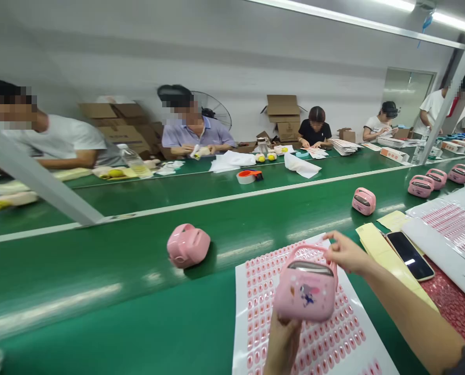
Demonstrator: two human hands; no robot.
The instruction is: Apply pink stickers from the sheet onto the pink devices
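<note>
Now the left hand (pixel 281 346) holds the pink case (pixel 305 291) from below, while the right hand (pixel 347 253) touches its handle (pixel 310 246) above the stickers (pixel 261 291)

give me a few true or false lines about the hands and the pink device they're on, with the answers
The left hand holds the pink device from below. True.

The right hand rests on the phone. False: it touches the device's handle, and the phone lies apart to the right.

A sheet of pink stickers lies under the device. True.

Only two other pink devices sit on the green table. False: there are five, the nearest to the left of the sheet.
</note>
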